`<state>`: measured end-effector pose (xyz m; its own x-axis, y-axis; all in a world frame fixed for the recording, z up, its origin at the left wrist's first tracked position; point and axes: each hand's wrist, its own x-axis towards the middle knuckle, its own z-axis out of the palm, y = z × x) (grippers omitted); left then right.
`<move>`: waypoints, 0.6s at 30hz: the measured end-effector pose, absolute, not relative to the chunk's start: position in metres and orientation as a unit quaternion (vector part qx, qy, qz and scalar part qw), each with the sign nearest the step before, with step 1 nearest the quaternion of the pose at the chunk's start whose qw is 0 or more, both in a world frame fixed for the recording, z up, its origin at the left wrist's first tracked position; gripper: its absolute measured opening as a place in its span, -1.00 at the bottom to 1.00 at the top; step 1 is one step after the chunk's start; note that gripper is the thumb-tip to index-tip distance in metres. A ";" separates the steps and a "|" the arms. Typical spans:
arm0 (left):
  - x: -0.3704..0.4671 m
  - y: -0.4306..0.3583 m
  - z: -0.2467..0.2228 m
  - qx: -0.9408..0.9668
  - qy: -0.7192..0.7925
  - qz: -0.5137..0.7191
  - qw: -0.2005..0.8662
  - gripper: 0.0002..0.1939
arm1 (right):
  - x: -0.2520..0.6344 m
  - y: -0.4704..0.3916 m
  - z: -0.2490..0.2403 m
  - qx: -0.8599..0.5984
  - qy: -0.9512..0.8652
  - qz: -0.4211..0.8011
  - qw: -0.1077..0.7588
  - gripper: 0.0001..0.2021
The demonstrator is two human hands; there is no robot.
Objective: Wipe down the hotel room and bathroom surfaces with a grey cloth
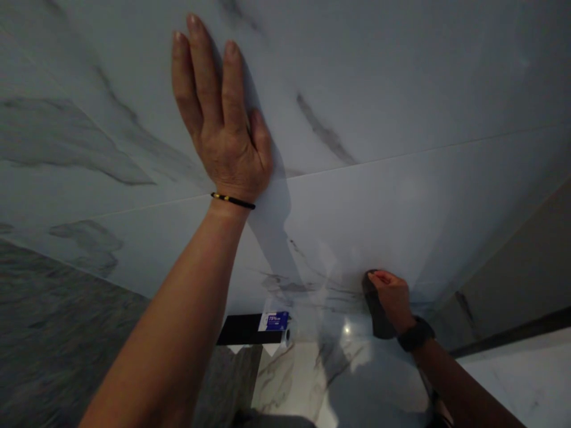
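My left hand [218, 119] lies flat, fingers together, against a white marble-veined wall tile [401, 83]; a thin black bracelet circles its wrist. Lower right, my right hand [390, 297] is closed around a dark cloth or pad [377, 315] and presses it against the wall near the bottom of the lower tile [428, 214]. A dark watch sits on that wrist.
A horizontal grout line [446, 148] runs between the two tiles. Below are a glossy marble floor [312, 374], a black ledge [241, 330] and a small white and blue box [275, 321]. A darker grey surface [53, 333] lies at lower left, and a dark strip [513, 333] at right.
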<state>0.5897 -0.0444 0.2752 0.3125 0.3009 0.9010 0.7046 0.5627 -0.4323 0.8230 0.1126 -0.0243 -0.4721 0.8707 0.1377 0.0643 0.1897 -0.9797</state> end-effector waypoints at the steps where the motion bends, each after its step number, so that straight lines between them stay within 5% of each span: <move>1: 0.590 -0.045 0.275 -0.441 -0.564 -0.151 0.681 -0.38 | 0.821 0.111 -0.019 -0.333 -0.670 0.541 0.385 -0.62; 18: 0.590 -0.044 0.272 -0.461 -0.572 -0.233 0.637 -0.38 | 0.815 0.101 0.009 -0.298 -0.660 0.563 0.398 -0.52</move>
